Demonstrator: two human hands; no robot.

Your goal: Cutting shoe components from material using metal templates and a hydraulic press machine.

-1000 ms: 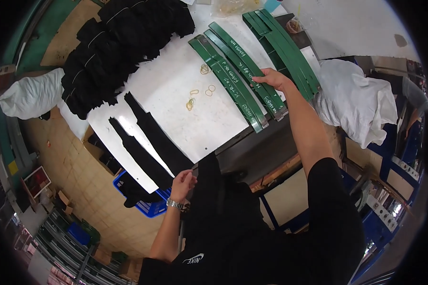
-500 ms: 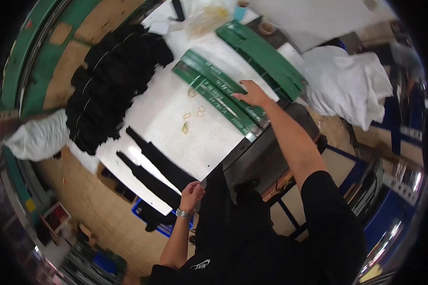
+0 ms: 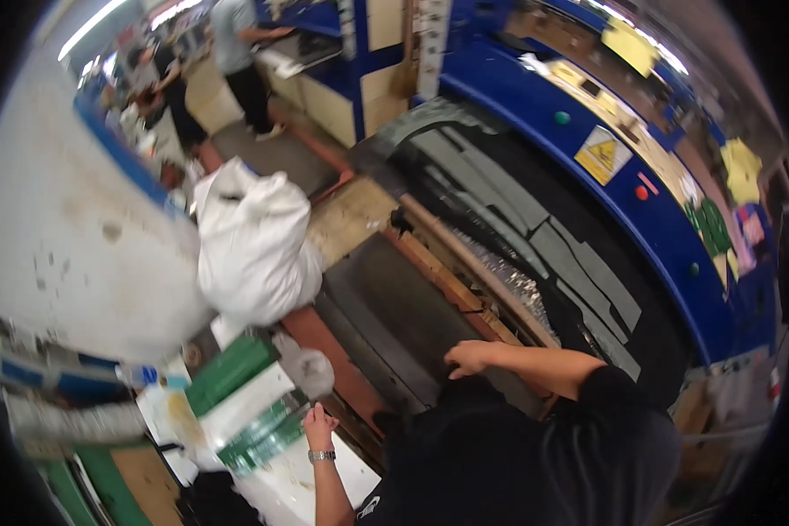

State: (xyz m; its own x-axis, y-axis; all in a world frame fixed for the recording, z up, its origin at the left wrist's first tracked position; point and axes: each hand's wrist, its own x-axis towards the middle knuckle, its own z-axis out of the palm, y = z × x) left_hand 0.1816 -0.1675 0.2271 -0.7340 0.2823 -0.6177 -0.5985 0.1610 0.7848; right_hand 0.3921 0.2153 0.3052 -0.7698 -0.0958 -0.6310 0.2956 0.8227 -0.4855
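Note:
My left hand [image 3: 320, 419], with a metal-band watch [image 3: 322, 455] on the wrist, is raised over the edge of a white tabletop [image 3: 346, 473]. Its fingers are loosely curled, with nothing visible in them. Just left of it lies a stack of glossy green strips [image 3: 263, 436], and a second green stack [image 3: 231, 375] sits farther back. My right hand [image 3: 472, 356] hangs in front of my body above a dark flat surface [image 3: 390, 307]. Its fingers are bent inward and I see nothing held. Motion blurs both hands somewhat.
A stuffed white sack [image 3: 256, 241] stands ahead. On the right, grey cut pieces [image 3: 535, 232] lie on a black bed beside a long blue machine [image 3: 552, 131]. A wooden rail [image 3: 478, 263] runs before it. Two people [image 3: 237, 61] stand far off.
My view has swung right, so the white table now sits lower left and the blue machine is in view. My right hand has left the green strips and come back toward my body.

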